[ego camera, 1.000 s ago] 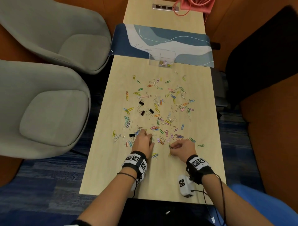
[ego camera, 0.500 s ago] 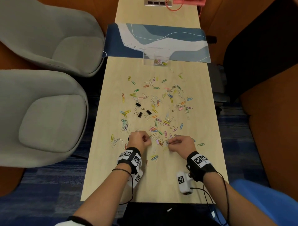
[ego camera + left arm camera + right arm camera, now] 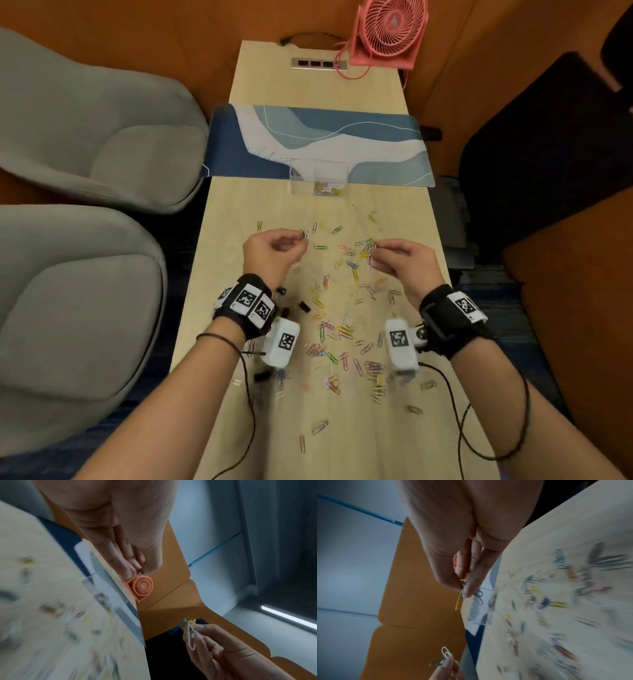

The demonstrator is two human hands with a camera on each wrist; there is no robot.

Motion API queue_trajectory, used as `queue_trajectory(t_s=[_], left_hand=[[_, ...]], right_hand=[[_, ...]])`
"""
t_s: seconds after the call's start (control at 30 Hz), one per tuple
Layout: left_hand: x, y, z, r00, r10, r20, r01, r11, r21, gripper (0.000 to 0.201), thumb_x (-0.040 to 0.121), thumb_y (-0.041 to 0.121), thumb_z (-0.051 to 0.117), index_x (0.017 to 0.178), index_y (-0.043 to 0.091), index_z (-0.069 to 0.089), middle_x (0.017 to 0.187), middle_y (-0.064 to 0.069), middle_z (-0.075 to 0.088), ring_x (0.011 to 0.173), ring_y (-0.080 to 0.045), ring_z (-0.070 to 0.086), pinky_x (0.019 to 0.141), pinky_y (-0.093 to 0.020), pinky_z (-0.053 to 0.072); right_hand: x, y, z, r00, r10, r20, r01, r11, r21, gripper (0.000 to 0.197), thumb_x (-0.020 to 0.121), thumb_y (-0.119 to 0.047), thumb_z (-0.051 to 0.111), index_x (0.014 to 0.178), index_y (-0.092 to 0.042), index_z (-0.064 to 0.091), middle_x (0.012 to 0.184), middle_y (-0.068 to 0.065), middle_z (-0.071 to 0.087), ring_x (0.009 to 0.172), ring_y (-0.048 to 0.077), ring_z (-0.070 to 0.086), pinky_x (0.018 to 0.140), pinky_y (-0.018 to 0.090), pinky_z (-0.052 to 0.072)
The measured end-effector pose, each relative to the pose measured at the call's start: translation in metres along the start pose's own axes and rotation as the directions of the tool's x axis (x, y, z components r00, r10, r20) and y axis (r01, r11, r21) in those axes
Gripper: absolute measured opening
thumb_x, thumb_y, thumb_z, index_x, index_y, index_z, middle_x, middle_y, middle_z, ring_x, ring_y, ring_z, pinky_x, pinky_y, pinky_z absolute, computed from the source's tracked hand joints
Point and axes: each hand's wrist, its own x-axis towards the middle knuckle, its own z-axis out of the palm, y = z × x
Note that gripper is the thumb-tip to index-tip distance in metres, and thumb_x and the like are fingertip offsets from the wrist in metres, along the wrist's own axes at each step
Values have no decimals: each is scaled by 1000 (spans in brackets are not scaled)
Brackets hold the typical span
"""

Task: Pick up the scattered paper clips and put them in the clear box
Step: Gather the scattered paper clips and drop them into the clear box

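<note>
Hands [image 3: 274,251] [image 3: 404,260] pinch paper clips [image 3: 371,246] | pink fan [image 3: 387,32] behind clear box [image 3: 318,178]

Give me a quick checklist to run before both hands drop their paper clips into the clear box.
1. Left hand pinches clips: ok.
2. Right hand pinches clips: ok, yellow and blue ones show in the right wrist view.
3. Clear box upright, top open: ok.
4. Hands over the box: not ok, both are short of it.
5. Path to the box free: ok.
6. Table cleared of clips: not ok, many remain.
</note>
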Motion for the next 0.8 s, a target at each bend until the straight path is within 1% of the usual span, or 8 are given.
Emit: queue_trajectory(t_s=[0.1,0.23,0.37,0.43,0.57,0.63,0.7,0.8], left_hand=[[58,16,11,999,36,-15,-36,999,-1,11,75,18,84,83,21,77,77,-5,75,72,-24,72,65,-35,61],[126,20,35,997,61,-57,-61,998,4,12,76,18,83,86,17,78,77,-4,74,68,-13,66,66,-38,62],[174,10,62,982,168,-87,-157,981,116,13,80,22,79,92,17,79,81,9,74,67,-5,63,69,-22,56],[191,0,77,974,217,-69,-201,962,187,13,82,24,78,94,20,79,83,12,74,67,-5,64,70,-19,54],[213,-22,101,980,198,-12,-186,937,297,14,83,24,77,96,21,79,82,13,74,66,-1,62,75,-22,57],[219,-28,106,979,201,19,-195,917,349,15,82,23,77,97,21,78,79,13,73,63,3,59,74,-20,55],[223,-31,108,976,218,26,-211,898,387,15,80,25,78,95,23,78,75,12,72,59,4,57,71,-17,53],[227,-32,107,969,244,39,-233,851,470,12,80,35,77,88,25,77,74,10,73,65,-3,64,75,-24,55]], right_hand=[[48,-30,15,999,-31,-38,35,992,119,18,78,5,72,96,2,69,88,15,72,75,20,70,70,21,57],[109,-49,39,997,-33,-69,50,962,268,13,80,6,69,91,0,67,86,12,70,77,19,69,71,21,56],[158,-50,54,998,-7,-65,29,940,340,13,80,5,69,92,-1,67,88,13,71,77,19,70,74,23,57],[180,-47,57,997,-8,-76,33,940,340,11,81,5,69,90,-2,67,86,12,71,76,18,70,74,23,57],[214,-40,61,994,-4,-110,40,947,319,18,78,5,72,95,3,67,87,16,70,77,21,70,74,25,58],[225,-39,62,990,-17,-139,58,954,295,21,78,6,72,98,4,67,88,17,71,78,22,70,72,25,58],[234,-37,63,984,-61,-168,104,961,258,16,78,6,72,93,1,68,88,15,72,77,21,70,68,22,57],[243,-32,66,967,-149,-208,185,969,165,13,78,4,72,86,-5,69,87,16,72,76,21,70,71,25,58]])
